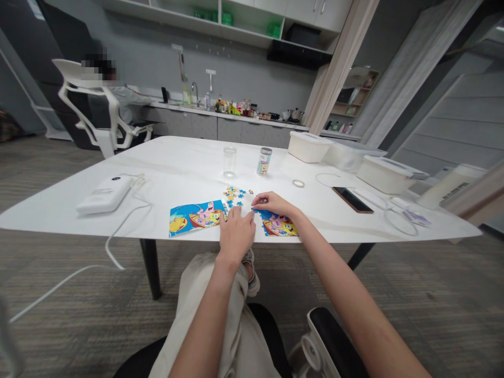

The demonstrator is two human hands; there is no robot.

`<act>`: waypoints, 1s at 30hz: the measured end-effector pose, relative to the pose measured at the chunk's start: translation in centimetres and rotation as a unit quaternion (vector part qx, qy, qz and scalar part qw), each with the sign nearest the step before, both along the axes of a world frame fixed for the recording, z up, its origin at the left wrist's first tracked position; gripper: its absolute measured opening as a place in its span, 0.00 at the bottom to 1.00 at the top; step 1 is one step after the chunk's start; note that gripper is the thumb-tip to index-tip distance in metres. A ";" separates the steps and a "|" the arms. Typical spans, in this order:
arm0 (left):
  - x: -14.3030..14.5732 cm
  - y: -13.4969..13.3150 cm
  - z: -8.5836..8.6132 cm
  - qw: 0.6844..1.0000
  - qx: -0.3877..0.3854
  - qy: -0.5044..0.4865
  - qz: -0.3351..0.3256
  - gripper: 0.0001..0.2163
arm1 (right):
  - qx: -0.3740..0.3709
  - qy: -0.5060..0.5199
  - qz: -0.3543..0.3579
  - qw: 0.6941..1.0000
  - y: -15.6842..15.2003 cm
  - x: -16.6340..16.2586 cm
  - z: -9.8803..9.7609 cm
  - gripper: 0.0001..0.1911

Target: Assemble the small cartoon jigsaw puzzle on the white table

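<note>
A partly built cartoon jigsaw point(279, 224) lies at the white table's point(189, 168) front edge. My right hand point(271, 202) rests at its upper left corner, fingers pinched on a small blue puzzle piece. My left hand point(237, 231) lies flat on the table edge between the jigsaw and a printed reference picture point(196, 216), fingers stretched out and holding nothing. Several loose blue and yellow pieces point(235, 196) are scattered just beyond both hands.
A clear glass point(229, 161) and a small lidded jar point(264, 160) stand behind the pieces. A white device with cable point(104, 193) lies left; a phone point(353, 199), white lidded boxes point(307, 145) and cables sit right. A person sits in a white chair point(94, 105) at the back left.
</note>
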State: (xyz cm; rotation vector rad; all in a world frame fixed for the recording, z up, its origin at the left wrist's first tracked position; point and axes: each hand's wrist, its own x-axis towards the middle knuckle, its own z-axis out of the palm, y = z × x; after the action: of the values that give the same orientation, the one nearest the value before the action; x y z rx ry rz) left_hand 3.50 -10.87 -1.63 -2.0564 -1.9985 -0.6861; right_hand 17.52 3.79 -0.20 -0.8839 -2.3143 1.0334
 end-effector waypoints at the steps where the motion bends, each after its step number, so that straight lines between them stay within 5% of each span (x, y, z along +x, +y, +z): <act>1: 0.0 0.0 0.0 1.000 0.001 -0.001 -0.001 0.15 | 0.007 0.005 -0.006 1.000 0.1 0.0 -0.1 0.15; 6: 0.0 0.0 0.0 1.000 0.001 -0.007 0.001 0.15 | 0.049 0.057 -0.131 0.988 1.4 0.3 -0.7 0.13; 11: -0.1 0.0 -0.1 1.000 0.001 -0.003 -0.003 0.15 | 0.108 -0.021 -0.271 0.956 2.2 0.9 -1.2 0.13; 20: 0.1 0.0 0.2 0.999 -0.005 -0.025 0.018 0.15 | 0.139 -0.087 -0.226 0.960 2.0 0.3 -1.3 0.08; 30: 0.0 0.1 0.1 0.999 -0.001 -0.031 0.020 0.13 | 0.054 0.058 -0.158 0.984 1.7 0.0 -0.8 0.05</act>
State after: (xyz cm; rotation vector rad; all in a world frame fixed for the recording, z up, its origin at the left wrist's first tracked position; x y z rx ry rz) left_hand 3.55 -10.79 -1.48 -2.0154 -2.0679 -0.7487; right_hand 17.51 5.49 -1.02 -1.0738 -2.0286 0.7957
